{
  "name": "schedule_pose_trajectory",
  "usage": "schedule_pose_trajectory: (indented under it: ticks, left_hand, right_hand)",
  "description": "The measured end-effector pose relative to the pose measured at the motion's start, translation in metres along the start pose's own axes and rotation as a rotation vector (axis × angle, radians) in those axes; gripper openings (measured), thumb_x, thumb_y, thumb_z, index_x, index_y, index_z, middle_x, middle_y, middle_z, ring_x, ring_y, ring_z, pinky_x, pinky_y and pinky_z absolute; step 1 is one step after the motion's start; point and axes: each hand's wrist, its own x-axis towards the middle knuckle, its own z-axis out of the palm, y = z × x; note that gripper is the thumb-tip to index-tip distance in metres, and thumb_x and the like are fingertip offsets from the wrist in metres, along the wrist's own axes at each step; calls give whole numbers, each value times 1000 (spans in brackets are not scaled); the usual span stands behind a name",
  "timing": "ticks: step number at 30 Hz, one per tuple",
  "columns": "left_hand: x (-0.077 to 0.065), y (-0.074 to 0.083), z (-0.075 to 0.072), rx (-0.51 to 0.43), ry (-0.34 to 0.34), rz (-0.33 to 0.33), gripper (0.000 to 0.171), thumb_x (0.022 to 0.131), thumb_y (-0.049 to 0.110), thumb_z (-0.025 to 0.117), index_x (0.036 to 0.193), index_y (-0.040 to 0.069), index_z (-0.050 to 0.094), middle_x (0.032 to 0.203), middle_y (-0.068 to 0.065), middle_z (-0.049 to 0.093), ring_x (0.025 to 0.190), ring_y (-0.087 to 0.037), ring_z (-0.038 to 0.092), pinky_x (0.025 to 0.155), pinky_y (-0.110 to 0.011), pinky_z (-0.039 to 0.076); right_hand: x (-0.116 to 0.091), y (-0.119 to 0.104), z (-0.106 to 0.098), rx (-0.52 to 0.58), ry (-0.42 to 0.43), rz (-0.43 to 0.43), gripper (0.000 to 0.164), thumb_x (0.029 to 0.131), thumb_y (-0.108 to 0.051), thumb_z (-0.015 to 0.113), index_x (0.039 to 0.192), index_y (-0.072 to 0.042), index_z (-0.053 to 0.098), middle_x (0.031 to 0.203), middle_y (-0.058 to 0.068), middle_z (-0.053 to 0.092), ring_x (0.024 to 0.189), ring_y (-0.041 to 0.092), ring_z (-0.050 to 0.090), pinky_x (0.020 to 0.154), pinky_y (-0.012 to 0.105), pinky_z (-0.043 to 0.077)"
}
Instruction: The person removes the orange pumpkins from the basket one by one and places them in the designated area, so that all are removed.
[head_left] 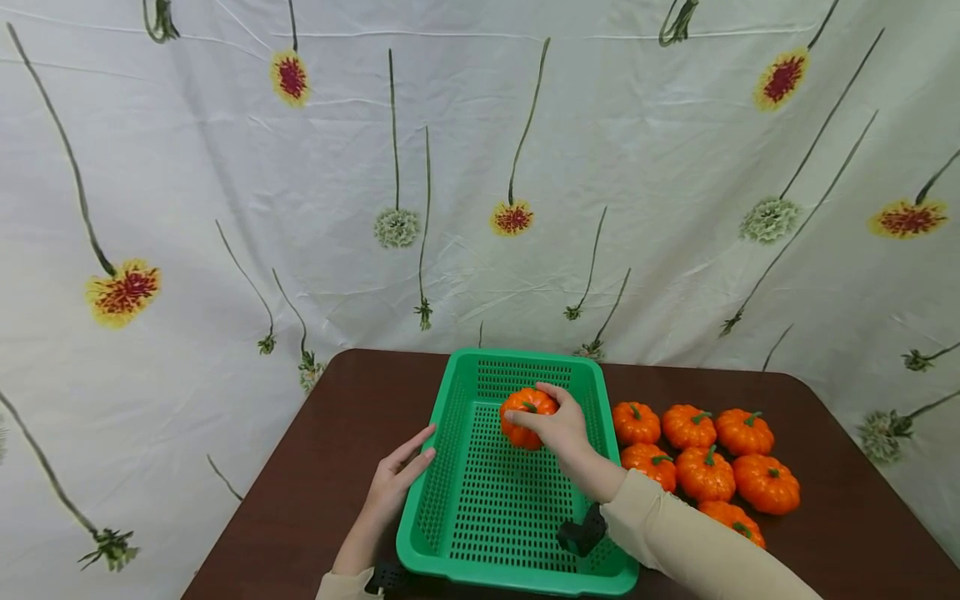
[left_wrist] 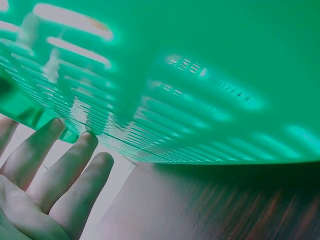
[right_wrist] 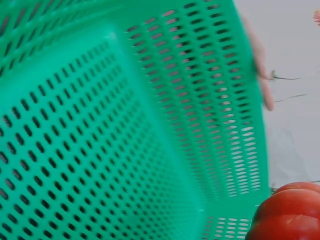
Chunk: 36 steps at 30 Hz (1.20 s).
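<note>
A small orange pumpkin (head_left: 521, 437) with a green stem is in my right hand (head_left: 566, 429), over the inside of a green plastic basket (head_left: 491, 492). Thumb and fingers grip it from two sides. In the right wrist view the pumpkin (right_wrist: 292, 215) shows at the lower right corner, above the slotted basket wall. My left hand (head_left: 395, 482) is at the basket's left side, fingers stretched out against the rim. Its extended fingers (left_wrist: 75, 200) appear beside the slotted outer wall in the left wrist view.
Several more orange pumpkins (head_left: 705, 475) sit grouped on the dark brown table (head_left: 322, 475), right of the basket. A white cloth (head_left: 465, 275) with printed flowers hangs behind the table. A black wrist camera (head_left: 583, 533) on my right arm overlaps the basket.
</note>
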Motion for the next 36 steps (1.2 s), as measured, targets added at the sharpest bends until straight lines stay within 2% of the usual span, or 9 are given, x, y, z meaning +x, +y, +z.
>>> schedule_pose_trajectory:
  ticks: [5, 13, 18, 25, 36]
  left_hand:
    - [0, 0, 0, 9, 3, -8, 41, 96, 9, 53, 137, 4, 50, 141, -11, 44, 123, 3, 40, 94, -19, 38]
    - [0, -1, 1, 15, 5, -8, 41, 96, 9, 53, 137, 4, 49, 141, -11, 44, 122, 4, 40, 94, -20, 38]
    - [0, 0, 0, 16, 7, -9, 42, 96, 9, 53, 137, 4, 49, 141, -11, 44, 122, 5, 40, 94, -19, 38]
    - [0, 1, 1, 27, 15, -24, 41, 96, 11, 53, 137, 6, 50, 140, -10, 45, 122, 4, 40, 94, -20, 38]
    - [0, 1, 1, 26, 19, -20, 41, 96, 10, 53, 137, 5, 50, 140, -10, 45, 122, 3, 40, 94, -20, 38]
  right_hand:
    - [-1, -14, -17, 18, 8, 1, 68, 75, -16, 80, 134, -10, 48, 132, 15, 44, 113, 32, 48, 86, 44, 48]
    - [-7, -30, -54, 54, 11, -30, 72, 78, -14, 77, 140, -8, 42, 134, 14, 42, 114, 30, 46, 86, 38, 48]
    - [-11, -33, -78, 18, 45, -45, 71, 79, -17, 77, 140, -10, 42, 135, 12, 41, 113, 28, 46, 83, 33, 49]
    - [-21, -35, -108, -36, 88, -59, 74, 77, -29, 79, 140, -14, 43, 135, 8, 41, 107, 24, 49, 77, 25, 49]
    - [-40, -35, -151, -113, 150, -125, 78, 79, -36, 76, 144, -14, 39, 133, 6, 44, 95, 6, 55, 75, 19, 50]
